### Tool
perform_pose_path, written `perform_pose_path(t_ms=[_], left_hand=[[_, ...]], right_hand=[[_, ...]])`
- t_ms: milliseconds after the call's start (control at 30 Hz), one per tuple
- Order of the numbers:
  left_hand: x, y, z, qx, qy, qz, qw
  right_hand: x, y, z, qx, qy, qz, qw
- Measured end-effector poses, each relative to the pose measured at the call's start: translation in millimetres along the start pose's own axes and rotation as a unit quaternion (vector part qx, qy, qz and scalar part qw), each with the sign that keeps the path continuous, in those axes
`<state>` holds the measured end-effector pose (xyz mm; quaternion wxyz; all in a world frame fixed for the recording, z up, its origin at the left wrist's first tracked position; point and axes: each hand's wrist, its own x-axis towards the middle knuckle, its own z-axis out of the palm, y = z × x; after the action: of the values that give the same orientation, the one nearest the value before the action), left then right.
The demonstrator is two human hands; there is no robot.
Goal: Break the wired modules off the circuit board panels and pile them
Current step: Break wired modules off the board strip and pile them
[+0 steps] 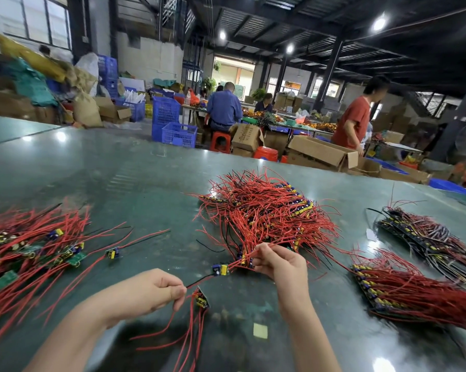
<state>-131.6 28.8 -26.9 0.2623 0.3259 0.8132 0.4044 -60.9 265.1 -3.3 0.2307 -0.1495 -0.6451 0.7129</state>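
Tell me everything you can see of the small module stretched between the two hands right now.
The module is a small green board piece carrying a blue part and a yellow part. It sits just above the green table, between the hands. A black wire runs from it to the left hand, which pinches that wire. Its red wires lead toward the right hand, which grips the red bundle.

- A factory workshop or assembly hall: dark steel roof beams [320, 28] with round ceiling lamps [379, 23] fill the upper right of the frame.
- Across the middle, seated workers [224, 107] sort goods at long tables.
- Blue plastic crates [170, 122], open cardboard boxes [321, 154] and stuffed sacks [87, 110] crowd the floor, centre and left.
- A wide green worktable [105, 170] in the lower half carries heaps of red-wired circuit modules [266, 210].
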Motion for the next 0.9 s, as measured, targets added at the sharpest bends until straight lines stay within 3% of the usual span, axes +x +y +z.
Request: perform_pose_path(t_ms=[133,233,300,400,467,533,900], left_hand=[[-1.0,2.4,7.2,0.07,-0.048,-0.014,0.996],[-2.1,4.9,8.0,0.103,-0.026,-0.069,0.992],[-3.1,7.9,7.8,0.146,0.032,-0.093,0.984],[-4.0,16.5,11.7,0.264,0.202,-0.071,0.941],[-2.4,21.4,20.7,0.243,0.253,0.04,0.936],[-0.3,24.9,33.0,0.172,0.239,0.122,0.948],[6.2,18.9,42.6,0.138,0.323,0.132,0.927]], right_hand=[[-4.3,2.4,8.3,-0.015,-0.008,-0.039,0.999],[-8.7,3.5,16.2,0.012,-0.055,-0.038,0.998],[-11.5,6.1,21.6,0.013,-0.066,-0.037,0.997],[-14.2,9.5,28.1,0.024,-0.062,-0.037,0.997],[-15.6,10.5,31.4,0.031,-0.062,-0.038,0.997],[-17.2,11.0,33.3,0.039,-0.059,-0.041,0.997],[-19.0,11.2,33.3,0.062,-0.032,-0.065,0.995]])
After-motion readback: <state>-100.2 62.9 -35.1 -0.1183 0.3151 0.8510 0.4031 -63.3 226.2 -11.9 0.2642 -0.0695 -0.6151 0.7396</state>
